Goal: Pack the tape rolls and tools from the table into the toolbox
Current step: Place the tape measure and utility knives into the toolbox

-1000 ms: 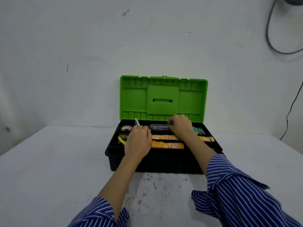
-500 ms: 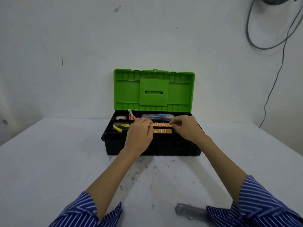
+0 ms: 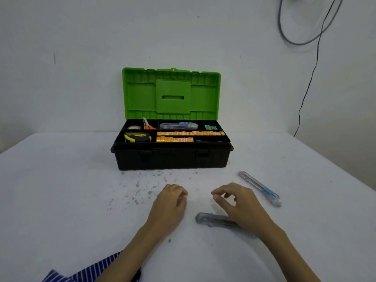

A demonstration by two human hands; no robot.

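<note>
Toolbox (image 3: 172, 157), black base, green lid upright; left hand (image 3: 169, 202), right hand (image 3: 240, 202) grips loose, empty.

We saw soft, even, rather dim light with a greenish-grey cast and no glare. The toolbox (image 3: 172, 157) threw a faint shadow. Wide-angle bending curved the edges; the hands looked slightly blurred.
</note>
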